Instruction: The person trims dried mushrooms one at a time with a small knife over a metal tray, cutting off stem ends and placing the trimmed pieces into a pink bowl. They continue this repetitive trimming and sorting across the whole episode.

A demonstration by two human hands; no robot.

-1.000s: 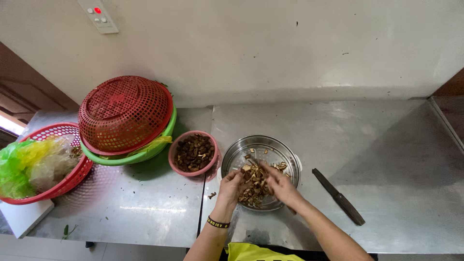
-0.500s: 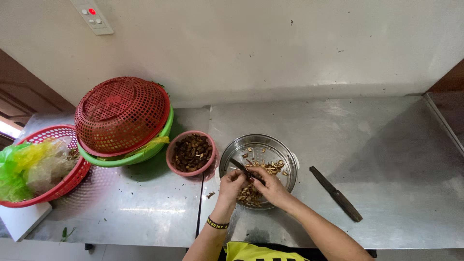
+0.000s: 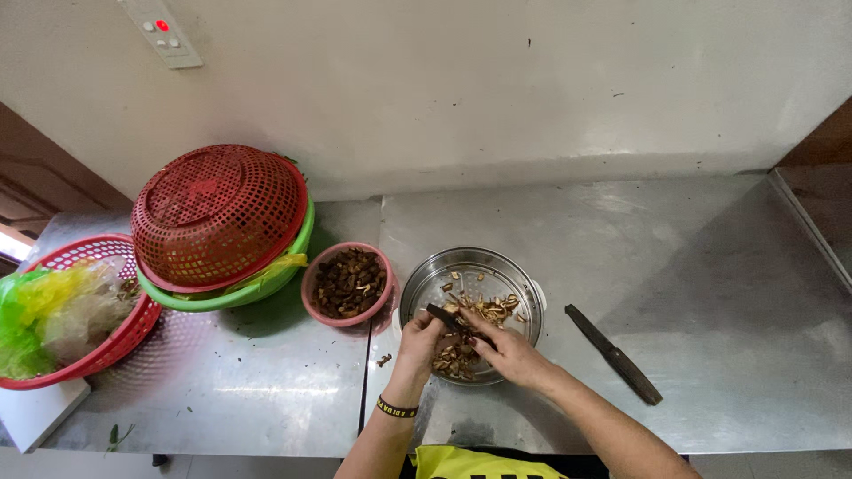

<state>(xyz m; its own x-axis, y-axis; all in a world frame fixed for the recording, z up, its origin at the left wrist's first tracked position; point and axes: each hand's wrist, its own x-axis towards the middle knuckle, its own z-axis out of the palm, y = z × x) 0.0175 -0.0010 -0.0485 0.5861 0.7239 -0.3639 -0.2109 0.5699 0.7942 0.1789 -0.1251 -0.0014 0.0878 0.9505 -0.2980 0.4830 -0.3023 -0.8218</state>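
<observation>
A person works over a steel bowl at the near edge of a metal bench; both hands meet above the bowl's near half, over a heap of brown chopped pieces. The left hand is curled around the dark handle of a small knife, whose long axis runs from that hand up and away to its left, across the bowl; the right hand is clenched, fingers pinching one brown piece right against the left hand, so the two hands touch; what exactly sits between the fingertips is too small to tell. The heap lies directly beneath and just beyond both hands, each about equally near; the far half of the bowl shows bare steel with a few scattered bits.

Just left of the left hand stands a pink bowl filled with darker brown pieces, nearly touching the steel bowl; a stray bit lies on the bench between them. Further left, a red basket sits upturned over a green one; beyond that, a second red basket holds green and yellow bags. To the right of the right hand, well apart, a second, long dark knife lies flat, slanting toward the near edge; nothing stands between it and that hand.
</observation>
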